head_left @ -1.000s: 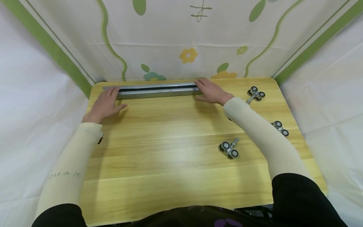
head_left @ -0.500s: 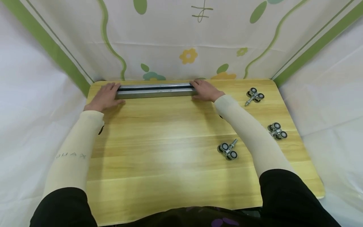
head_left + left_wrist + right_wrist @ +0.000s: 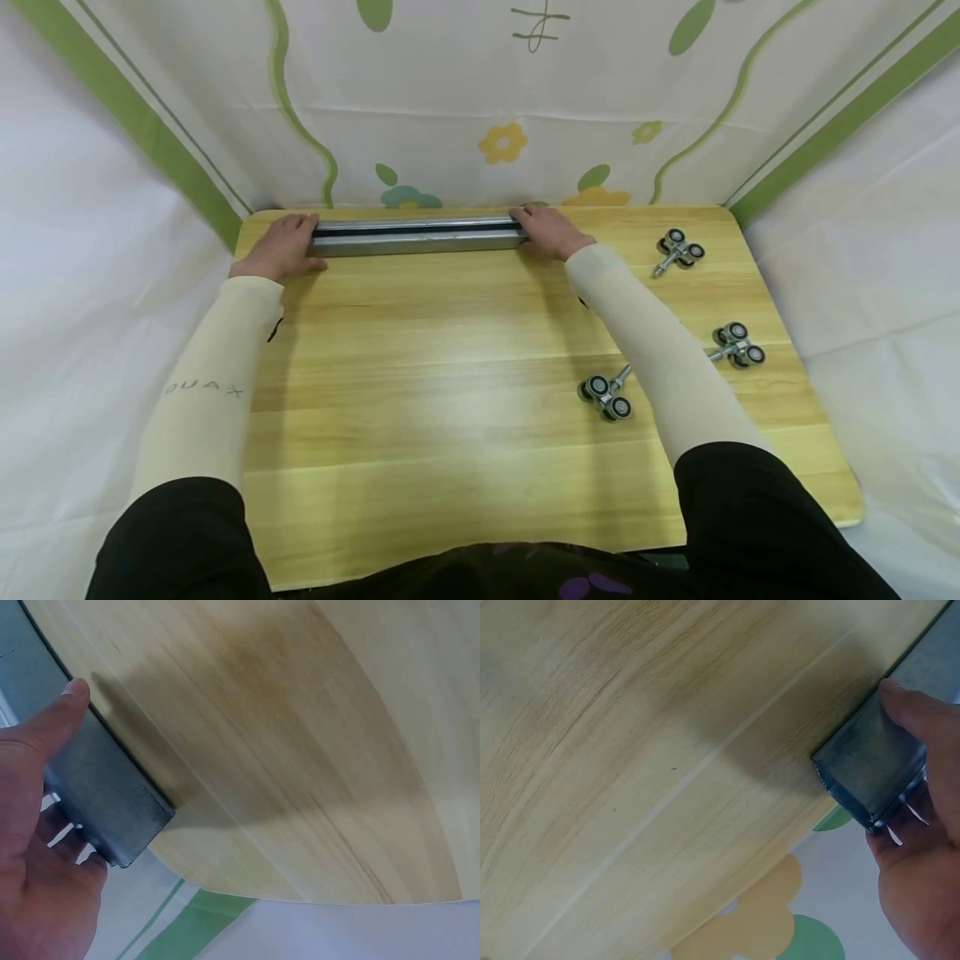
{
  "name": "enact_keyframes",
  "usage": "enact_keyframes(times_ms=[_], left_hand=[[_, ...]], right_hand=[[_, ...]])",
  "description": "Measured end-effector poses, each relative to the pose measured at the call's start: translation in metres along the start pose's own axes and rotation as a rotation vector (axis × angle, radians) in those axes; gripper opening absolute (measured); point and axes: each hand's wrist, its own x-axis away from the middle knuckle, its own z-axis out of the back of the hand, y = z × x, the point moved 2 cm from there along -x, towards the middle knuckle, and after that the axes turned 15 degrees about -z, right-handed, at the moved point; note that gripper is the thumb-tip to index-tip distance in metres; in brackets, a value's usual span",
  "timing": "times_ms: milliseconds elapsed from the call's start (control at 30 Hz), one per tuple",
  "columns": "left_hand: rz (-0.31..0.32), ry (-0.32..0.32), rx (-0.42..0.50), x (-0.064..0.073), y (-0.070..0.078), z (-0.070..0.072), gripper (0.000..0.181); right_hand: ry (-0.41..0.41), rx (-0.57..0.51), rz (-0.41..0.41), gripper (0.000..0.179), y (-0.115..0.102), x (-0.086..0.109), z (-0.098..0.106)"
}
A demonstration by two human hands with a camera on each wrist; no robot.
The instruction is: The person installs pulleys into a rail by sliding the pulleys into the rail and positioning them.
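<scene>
A long grey metal track rail (image 3: 420, 236) with a dark slot along its top lies near the table's far edge. At its left end, my left hand (image 3: 281, 247) grips the rail. The left wrist view shows the thumb (image 3: 69, 705) on the rail's front face and the other fingers behind it. My right hand (image 3: 553, 232) holds the opposite end in the same way. In the right wrist view, the thumb (image 3: 904, 705) presses the front face of the rail (image 3: 874, 754), with fingers partly hidden behind.
Several-wheeled roller trolleys with bolts lie on the right of the wooden table (image 3: 450, 375): one trolley (image 3: 680, 250) at the back, one trolley (image 3: 738, 345) by the right edge, one trolley (image 3: 605, 397) left of my forearm. A patterned curtain (image 3: 450, 100) hangs behind the table.
Both hands have settled onto the rail's ends, the thumbs coming in against its front. The right hand was slightly apart to the right and moved in. The trolleys have stayed put.
</scene>
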Motion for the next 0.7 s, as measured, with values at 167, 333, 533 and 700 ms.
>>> enact_keyframes(times_ms=[167, 333, 533, 700], left_hand=[[0.001, -0.012, -0.016, -0.0004, -0.0003, -0.0004, 0.098], [-0.008, 0.004, -0.054, -0.0018, -0.0016, 0.0, 0.087], [-0.006, 0.036, -0.083, -0.0021, 0.0, -0.0013, 0.066], [0.008, 0.018, -0.069, -0.0026, 0.0018, -0.0022, 0.065]], right_hand=[[0.004, 0.003, 0.007, 0.073, 0.0001, 0.0, -0.0015], [0.016, 0.0, 0.016, 0.069, -0.0008, -0.0023, -0.001], [0.007, 0.007, 0.032, 0.065, -0.0007, -0.0033, -0.0003], [0.002, -0.006, 0.04, 0.064, 0.0015, 0.0009, -0.0004]])
